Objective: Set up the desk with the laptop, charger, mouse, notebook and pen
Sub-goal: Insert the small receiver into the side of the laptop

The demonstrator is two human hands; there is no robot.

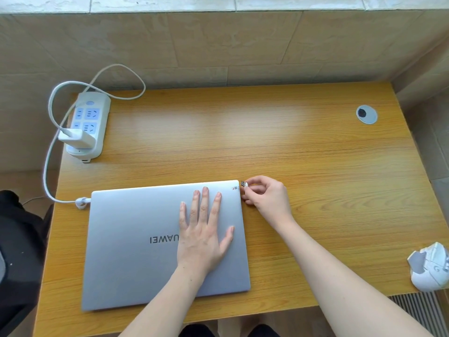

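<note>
A closed silver laptop (136, 242) lies on the wooden desk (291, 154), near its front edge. My left hand (204, 237) rests flat on the lid, fingers spread. My right hand (267, 195) pinches a small USB dongle (244, 184) just beside the laptop's far right corner. A white charger brick (77, 138) is plugged into a white power strip (88, 122) at the far left, and its white cable (49, 166) loops round to the laptop's left edge. A white mouse (430, 268) lies at the desk's right front edge, its cover partly off. No notebook or pen is in view.
A round grey cable grommet (366, 114) sits in the desk's far right corner. A tiled wall runs behind the desk. A dark chair or bag (17, 239) stands off the left side. A radiator grille (420, 310) shows at the lower right.
</note>
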